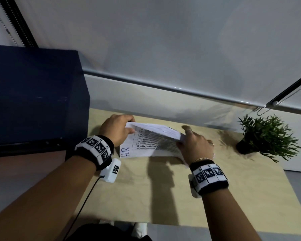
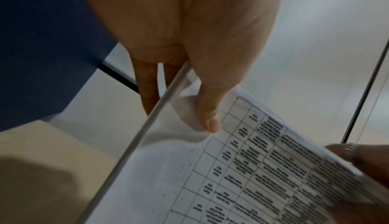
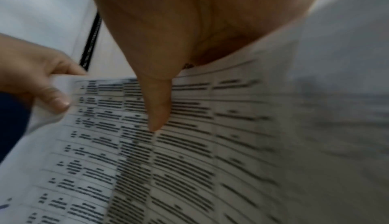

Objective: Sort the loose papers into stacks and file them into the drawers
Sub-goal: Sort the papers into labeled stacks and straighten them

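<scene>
The thin stack of white printed paper sheets [image 1: 153,136] is up off the tan paper-covered desk [image 1: 215,197], just above it, held between both hands. The left hand [image 1: 116,129] pinches one short end, with its thumb [image 2: 207,111] on the printed side and its fingers behind. The right hand [image 1: 195,145] holds the other end, and its thumb [image 3: 157,104] presses on the printed table. So each grip is closed on the paper.

Paper like this is light and thin, I think. It bends and sags in the middle, and the near sheet with blue "H.R." [image 1: 125,153] written on it hangs lower. Loose sheets can slip apart, so it looks best to hold both ends and keep the edges even. A hard squeeze could crease them.

The big dark blue box-shaped cabinet [image 1: 33,94] stands just left of the desk, but no drawer fronts show from here. I cannot count the sheets. The printed words are too blurry to read. The right fingers are hidden behind the stack. A small green potted plant [image 1: 266,136] sits well apart on the right.
</scene>
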Demonstrator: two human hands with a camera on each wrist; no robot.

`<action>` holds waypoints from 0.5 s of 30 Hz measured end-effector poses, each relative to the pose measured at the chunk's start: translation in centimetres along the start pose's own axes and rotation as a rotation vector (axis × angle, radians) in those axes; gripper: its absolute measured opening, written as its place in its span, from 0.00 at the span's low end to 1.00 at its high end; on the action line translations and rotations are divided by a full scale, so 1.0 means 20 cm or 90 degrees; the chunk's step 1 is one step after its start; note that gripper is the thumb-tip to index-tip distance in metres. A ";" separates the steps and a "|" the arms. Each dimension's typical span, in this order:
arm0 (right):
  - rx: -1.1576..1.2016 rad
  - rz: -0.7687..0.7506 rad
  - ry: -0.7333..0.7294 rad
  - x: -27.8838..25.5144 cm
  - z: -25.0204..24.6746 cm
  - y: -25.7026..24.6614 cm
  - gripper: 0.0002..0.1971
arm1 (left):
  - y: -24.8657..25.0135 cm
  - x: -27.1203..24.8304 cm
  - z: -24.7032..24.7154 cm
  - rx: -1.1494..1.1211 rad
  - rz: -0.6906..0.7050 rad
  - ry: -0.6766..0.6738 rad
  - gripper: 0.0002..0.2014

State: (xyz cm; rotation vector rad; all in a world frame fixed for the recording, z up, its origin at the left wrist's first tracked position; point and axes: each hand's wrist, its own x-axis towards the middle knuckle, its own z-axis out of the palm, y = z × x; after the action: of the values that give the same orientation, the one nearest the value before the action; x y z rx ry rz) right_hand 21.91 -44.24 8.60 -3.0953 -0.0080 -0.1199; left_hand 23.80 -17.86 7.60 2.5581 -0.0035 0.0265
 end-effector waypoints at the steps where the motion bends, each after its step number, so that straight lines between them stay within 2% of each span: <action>1: 0.004 -0.045 -0.009 0.02 0.00 -0.05 0.27 | 0.02 0.00 -0.01 0.010 0.014 0.002 0.08; 3: 0.009 -0.106 -0.036 0.07 0.00 -0.13 0.20 | 0.05 -0.01 -0.04 0.029 0.050 0.006 0.08; 5: 0.022 -0.103 -0.042 0.11 -0.04 -0.17 0.16 | 0.07 0.01 -0.08 -0.002 0.074 0.061 0.12; 6: 0.048 -0.086 -0.034 0.13 -0.06 -0.17 0.16 | 0.08 0.02 -0.10 -0.032 0.083 0.116 0.15; 8: 0.148 -0.051 0.006 0.18 -0.11 -0.15 0.13 | 0.07 0.03 -0.11 -0.098 0.079 0.283 0.26; 10: 0.273 0.012 0.053 0.23 -0.15 -0.12 0.08 | 0.05 0.01 -0.08 -0.175 0.019 0.439 0.30; 11: 0.351 0.051 0.074 0.24 -0.17 -0.11 0.09 | 0.04 -0.01 -0.05 -0.212 -0.035 0.463 0.30; 12: 0.443 0.104 0.086 0.26 -0.17 -0.11 0.11 | 0.01 -0.01 0.00 -0.256 -0.105 0.447 0.32; 13: 0.551 0.160 0.089 0.26 -0.17 -0.10 0.11 | -0.02 -0.02 0.06 -0.305 -0.177 0.395 0.35; 15: 0.742 0.284 0.084 0.26 -0.12 -0.11 0.10 | -0.03 -0.04 0.14 -0.412 -0.291 0.254 0.43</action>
State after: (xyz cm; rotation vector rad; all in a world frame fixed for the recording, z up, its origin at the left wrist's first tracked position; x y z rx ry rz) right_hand 26.95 -42.04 11.50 -1.8643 0.4386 -0.2046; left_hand 23.04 -18.84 4.95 1.8215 0.6186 0.3053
